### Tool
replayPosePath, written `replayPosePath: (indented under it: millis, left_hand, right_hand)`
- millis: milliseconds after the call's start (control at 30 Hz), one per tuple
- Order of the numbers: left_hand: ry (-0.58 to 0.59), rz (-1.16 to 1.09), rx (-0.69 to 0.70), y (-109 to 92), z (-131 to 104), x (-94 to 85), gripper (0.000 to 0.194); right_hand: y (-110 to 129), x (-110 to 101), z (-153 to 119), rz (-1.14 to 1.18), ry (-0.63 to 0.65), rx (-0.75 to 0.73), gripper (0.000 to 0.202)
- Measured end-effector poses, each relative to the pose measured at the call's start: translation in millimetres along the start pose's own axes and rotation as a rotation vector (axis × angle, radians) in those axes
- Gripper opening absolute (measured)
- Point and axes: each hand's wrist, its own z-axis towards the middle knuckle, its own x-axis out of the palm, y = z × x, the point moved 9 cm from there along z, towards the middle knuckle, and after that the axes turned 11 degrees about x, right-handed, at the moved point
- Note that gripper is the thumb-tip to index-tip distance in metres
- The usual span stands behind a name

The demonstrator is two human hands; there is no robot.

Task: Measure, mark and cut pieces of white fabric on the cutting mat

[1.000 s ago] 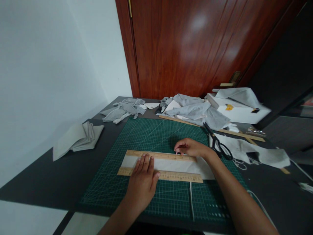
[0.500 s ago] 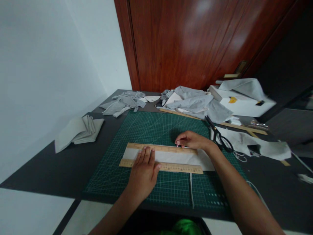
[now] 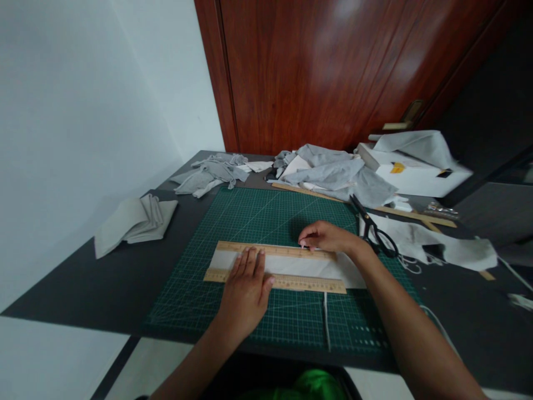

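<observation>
My left hand lies flat, fingers stretched over a strip of white fabric and two wooden rulers. Its fingertips reach the far ruler, and its thumb and palm rest across the near ruler. At the far ruler's upper edge, my right hand is closed in a pinch. A small pale tip shows under its fingers, too small to name. The fabric sticks out past the rulers on the right, partly behind my right forearm. Beneath everything is a green cutting mat.
Black-handled scissors lie right of my right hand, beside white fabric scraps. Folded pale fabric sits left. Grey cloth heaps, a long wooden ruler and a white box are at the back. A thin white strip lies in front.
Both hands stay nearly in place. The pale tip under my right fingers shows slightly less, and the whole view has shifted a little.
</observation>
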Motion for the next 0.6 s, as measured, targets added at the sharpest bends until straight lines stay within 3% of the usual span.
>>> replayPosePath:
  millis: [600]
  left_hand:
    - [-0.008, -0.041, -0.034, 1.9, -1.5, 1.0, 0.059]
  right_hand:
    - [5.4, 1.9, -3.4, -0.026, 0.015, 0.013, 0.02]
